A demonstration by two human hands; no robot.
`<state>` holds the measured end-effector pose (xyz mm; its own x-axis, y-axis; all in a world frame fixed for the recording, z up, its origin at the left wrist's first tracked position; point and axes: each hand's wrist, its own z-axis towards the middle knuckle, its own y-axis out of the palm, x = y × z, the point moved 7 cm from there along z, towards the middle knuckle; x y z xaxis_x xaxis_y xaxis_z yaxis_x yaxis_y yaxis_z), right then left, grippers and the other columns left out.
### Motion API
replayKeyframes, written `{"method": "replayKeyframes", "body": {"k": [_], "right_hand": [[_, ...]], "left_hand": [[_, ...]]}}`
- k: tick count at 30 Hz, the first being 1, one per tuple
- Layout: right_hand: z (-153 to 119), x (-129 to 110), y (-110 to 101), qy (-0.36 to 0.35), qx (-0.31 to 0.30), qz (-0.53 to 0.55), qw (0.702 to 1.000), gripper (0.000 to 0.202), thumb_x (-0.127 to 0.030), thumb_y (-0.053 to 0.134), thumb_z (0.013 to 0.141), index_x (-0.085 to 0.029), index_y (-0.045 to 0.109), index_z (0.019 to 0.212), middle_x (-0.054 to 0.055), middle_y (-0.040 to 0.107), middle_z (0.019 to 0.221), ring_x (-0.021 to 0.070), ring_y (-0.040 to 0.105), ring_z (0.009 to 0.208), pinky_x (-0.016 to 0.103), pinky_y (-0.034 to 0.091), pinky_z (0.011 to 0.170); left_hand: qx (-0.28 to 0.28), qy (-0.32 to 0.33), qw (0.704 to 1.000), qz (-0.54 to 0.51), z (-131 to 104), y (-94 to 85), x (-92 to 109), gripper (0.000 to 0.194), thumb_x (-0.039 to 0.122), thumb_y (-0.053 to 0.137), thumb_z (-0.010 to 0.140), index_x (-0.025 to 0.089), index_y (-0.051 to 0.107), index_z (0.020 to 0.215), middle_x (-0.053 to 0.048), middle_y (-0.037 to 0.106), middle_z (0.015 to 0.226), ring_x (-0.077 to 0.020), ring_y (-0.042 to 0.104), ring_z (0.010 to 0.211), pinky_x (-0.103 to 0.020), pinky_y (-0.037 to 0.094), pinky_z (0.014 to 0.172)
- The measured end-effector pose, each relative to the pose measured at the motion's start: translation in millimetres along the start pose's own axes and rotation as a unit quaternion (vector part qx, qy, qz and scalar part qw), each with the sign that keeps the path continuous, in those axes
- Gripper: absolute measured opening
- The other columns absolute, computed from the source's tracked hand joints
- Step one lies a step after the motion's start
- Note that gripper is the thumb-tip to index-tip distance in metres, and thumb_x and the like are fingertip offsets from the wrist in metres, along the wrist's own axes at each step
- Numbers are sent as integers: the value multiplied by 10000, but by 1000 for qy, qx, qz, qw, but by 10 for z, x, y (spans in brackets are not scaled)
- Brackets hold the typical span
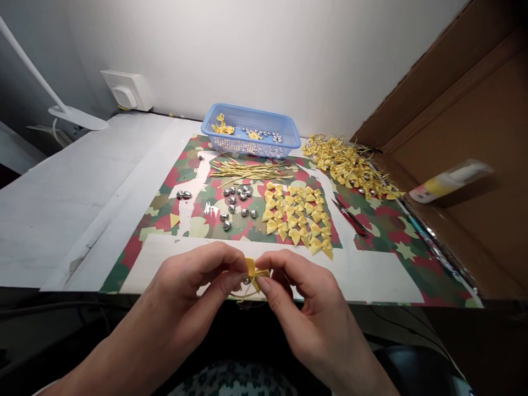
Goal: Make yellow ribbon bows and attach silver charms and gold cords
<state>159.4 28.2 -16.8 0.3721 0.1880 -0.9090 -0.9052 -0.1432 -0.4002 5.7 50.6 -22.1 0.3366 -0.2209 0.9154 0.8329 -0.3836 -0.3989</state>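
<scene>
Between my two hands, at the table's front edge, is a yellow ribbon bow (pixel 251 267) with a small silver bell (pixel 246 281) and a thin yellow cord hanging under it. My left hand (pixel 202 280) pinches the bow's left side between thumb and fingertips. My right hand (pixel 299 291) pinches its right side the same way. Just beyond lie rows of yellow bows (pixel 295 217), several loose silver bells (pixel 232 200) and a bundle of thin gold cords (pixel 247 171). The curled fingers hide part of the bow and cord.
A blue basket (pixel 210 122) with bows and bells stands by the wall. At right are a heap of finished-looking bows (pixel 342 159), red-handled scissors (pixel 350 217), a bottle (pixel 449 179) and a cardboard wall (pixel 462 104). A white lamp (pixel 78 116) stands at left.
</scene>
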Motion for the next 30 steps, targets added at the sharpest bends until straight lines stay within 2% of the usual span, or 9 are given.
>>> {"method": "replayKeyframes", "body": {"k": [4,11,17,23,27,30], "right_hand": [[9,20,15,20,-8,22,1000,95,-227,552,1003,-221,646,1022,-33,638,828,110,562,696,234,448,633],[45,54,17,29,3,37,999,117,-218,557,1008,-226,645,932,-53,620,779,95,539,669,209,435,619],[56,44,33,34,-16,44,998,109,-221,564,1004,-220,662,956,-46,648,816,101,557,703,213,435,640],[55,-21,17,16,-33,15,999,114,-174,572,980,-206,656,911,-43,646,800,102,560,700,221,425,661],[58,-33,12,10,-38,-8,999,110,-148,573,966,-202,656,916,-32,668,834,108,573,715,231,426,679],[69,-28,10,16,-41,-21,999,107,-136,581,959,-200,654,913,-30,668,838,110,568,714,233,421,672]], "left_hand": [[5,-23,999,-36,-27,2,-28,147,216,532,1009,228,677,985,-29,754,929,-189,714,859,-261,582,719],[34,-11,999,-28,85,-30,97,130,341,684,910,216,720,905,-22,726,724,-217,702,765,-278,591,668],[13,-22,999,-24,63,-40,95,115,314,672,912,216,692,855,-16,700,726,-205,665,746,-268,553,653],[-68,-92,993,-37,-13,16,-48,180,290,512,1006,238,612,865,10,633,801,-175,583,745,-275,485,660],[-70,-117,988,-66,-4,30,-97,189,293,495,1024,236,597,876,17,587,790,-168,560,740,-276,462,643],[-55,-109,989,-86,-4,31,-99,151,281,503,1027,238,603,923,12,599,834,-169,587,767,-270,480,648]]}}
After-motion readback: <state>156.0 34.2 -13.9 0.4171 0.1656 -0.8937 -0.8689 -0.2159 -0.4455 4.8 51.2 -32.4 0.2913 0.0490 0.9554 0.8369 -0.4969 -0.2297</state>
